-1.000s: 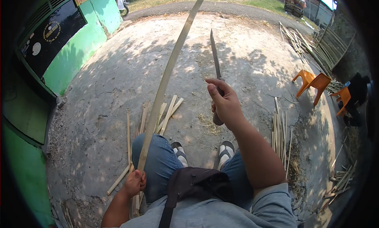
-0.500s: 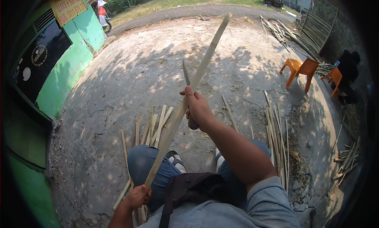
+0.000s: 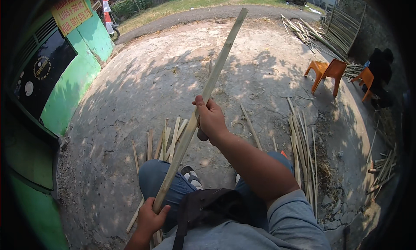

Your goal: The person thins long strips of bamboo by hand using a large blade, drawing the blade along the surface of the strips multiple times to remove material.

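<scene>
A long, pale bamboo strip [image 3: 223, 55] slants up from my left knee toward the far side. My left hand [image 3: 151, 215] is closed round its lower end. Farther up, my right hand [image 3: 210, 120] grips a knife by its brown handle [image 3: 202, 135], thumb and fingers pressed against the strip. Most of the knife's blade is hidden behind the strip; a bit shows at its left edge. Several cut bamboo strips [image 3: 174, 137] lie on the ground past my left knee, and another bundle of strips [image 3: 302, 146] lies beside my right knee.
Two orange plastic chairs [image 3: 331, 74] stand at the right, where a person in dark clothes [image 3: 381, 74] sits. Bamboo poles [image 3: 312, 35] are piled at the far right, with more cut pieces [image 3: 383, 174] nearer. A green wall [image 3: 78, 90] runs along the left. The concrete ground [image 3: 117, 107] is cracked.
The strip has turned over to show a broader face. My left hand has shifted its hold, with the thumb now on the right. The knife blade, plainly seen before, has gone mostly behind the strip.
</scene>
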The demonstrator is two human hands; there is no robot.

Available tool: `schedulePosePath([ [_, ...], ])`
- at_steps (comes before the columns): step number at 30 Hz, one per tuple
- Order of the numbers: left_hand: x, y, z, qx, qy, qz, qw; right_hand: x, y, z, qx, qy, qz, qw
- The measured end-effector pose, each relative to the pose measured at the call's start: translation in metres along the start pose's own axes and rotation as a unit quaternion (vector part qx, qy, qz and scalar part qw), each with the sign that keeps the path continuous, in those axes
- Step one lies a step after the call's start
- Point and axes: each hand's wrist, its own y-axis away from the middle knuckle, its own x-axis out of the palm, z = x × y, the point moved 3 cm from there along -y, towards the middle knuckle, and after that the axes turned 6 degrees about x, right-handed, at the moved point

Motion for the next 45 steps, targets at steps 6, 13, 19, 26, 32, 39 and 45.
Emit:
schedulePosePath([
  [6,0.014,-0.006,0.012,0.039,-0.099,-0.120,0.987,-0.008,0.013,0.005,-0.011,0.074,0.051,0.996],
  [13,0.009,-0.036,0.016,0.063,0.041,-0.090,0.993,-0.017,0.021,0.035,-0.048,0.171,0.121,0.977],
  [19,0.010,-0.035,0.027,-0.002,0.153,-0.068,0.986,-0.052,0.004,0.035,-0.161,0.326,0.041,0.931],
  [26,0.010,-0.015,0.053,-0.011,0.151,-0.050,0.987,-0.072,0.002,0.039,-0.159,0.468,-0.045,0.868],
  [32,0.008,-0.007,0.089,-0.096,0.241,-0.022,0.966,-0.030,0.029,0.040,-0.259,0.540,0.043,0.799],
  [39,0.000,0.028,0.100,-0.073,0.208,0.008,0.975,0.024,0.071,-0.004,-0.365,0.599,0.224,0.677],
  [45,0.014,0.070,0.134,-0.090,0.225,0.020,0.970,0.015,0.050,-0.026,-0.265,0.649,0.224,0.677],
])
